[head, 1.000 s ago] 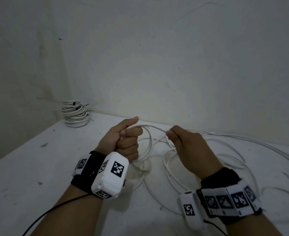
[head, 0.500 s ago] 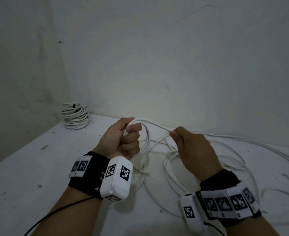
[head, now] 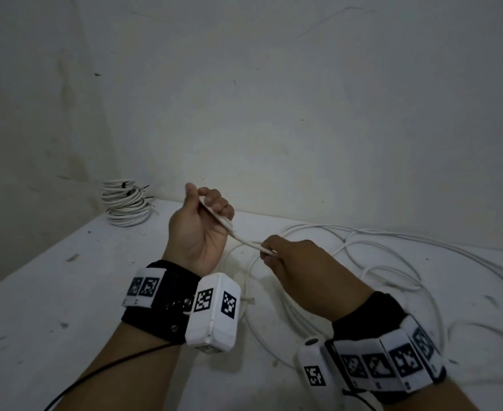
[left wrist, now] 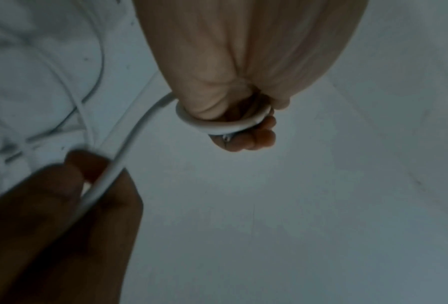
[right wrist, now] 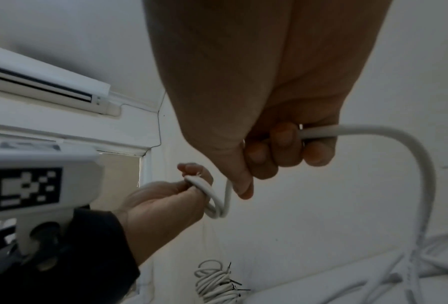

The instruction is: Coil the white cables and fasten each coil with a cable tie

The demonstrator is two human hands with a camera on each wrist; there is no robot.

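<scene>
My left hand (head: 211, 204) is raised palm-up over the white table (head: 66, 292) and grips a small tight loop of the white cable (head: 245, 242). The left wrist view shows that loop (left wrist: 217, 124) around my curled fingers, with the cut cable end at the fingertips. A short taut stretch runs down to my right hand (head: 274, 253), which pinches the cable (right wrist: 321, 131) between thumb and fingers. The rest of the cable (head: 377, 247) lies in loose tangled loops on the table behind and right of my hands.
A stack of finished white coils (head: 125, 207) bound with black ties sits in the far left corner by the wall, also seen as coils (right wrist: 217, 284) in the right wrist view. An air-conditioning unit (right wrist: 43, 82) hangs high on the wall.
My left hand has risen and turned palm-up, and the wide loop it held is now a small tight one. The right hand has dropped slightly and the cable between the hands is taut.
</scene>
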